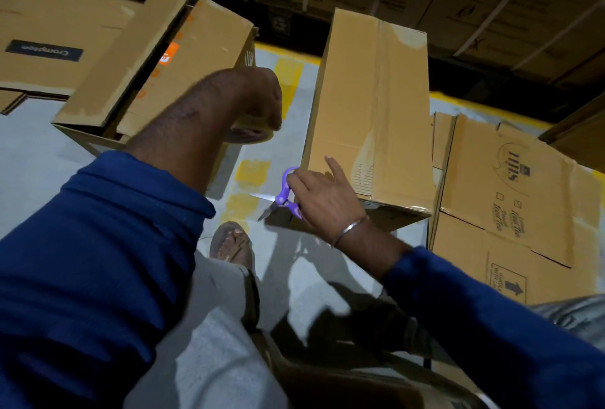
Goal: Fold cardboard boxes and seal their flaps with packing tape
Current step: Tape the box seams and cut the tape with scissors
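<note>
Left hand (pixel 258 97) grips the tape roll (pixel 252 133), left of the upright box (pixel 373 107); right-hand (pixel 322 199) fingers pinch purple scissors (pixel 283 194) at its near corner — light, stiff cardboard, best held by edges.

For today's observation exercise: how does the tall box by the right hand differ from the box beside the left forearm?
The tall box stands closed, its top panel sealed with tape along the seam; the open box has its flaps raised. The tall box stands upright, while the open box leans. The open box carries orange markings; the tall box's top looks plain apart from scuffs. Both are brown corrugated cardboard standing on the grey floor.
</note>
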